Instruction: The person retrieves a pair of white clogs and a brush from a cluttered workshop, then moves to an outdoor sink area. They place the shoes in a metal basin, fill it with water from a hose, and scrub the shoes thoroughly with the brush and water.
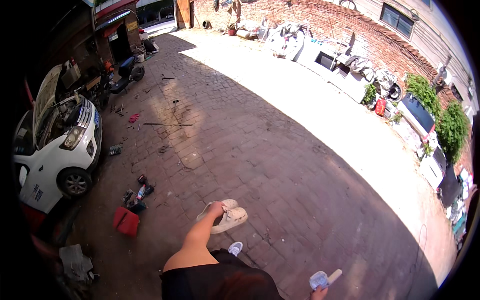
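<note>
A pair of pale cream, perforated rubber clog shoes point(225, 216), two in count and pressed side by side, hangs low in the middle of the view, pinched from above by the left hand point(217, 207), whose fingers are curled closed over their upper edge; the bare forearm runs down to 6 o'clock. At about 5 o'clock the right hand point(318, 294) is cut off by the frame edge, so only a fist shows, closed round one short white stick-like handle wrapped in a crumpled whitish cloth point(322, 279); what that tool is cannot be made out. One white trainer toe point(235, 247) peeps out below the clogs, the other foot hidden by dark clothing. At 8 o'clock lie one red box-like case point(126, 220) and a small scatter of tools point(139, 194), too small to count surely. At 9 o'clock stands one white car with raised bonnet point(55, 145), partly cropped. The brick-paved yard point(280, 165) spreads outward; at 11 o'clock is one dark scooter point(125, 75), at 2 o'clock a brick wall point(320, 17)
</note>
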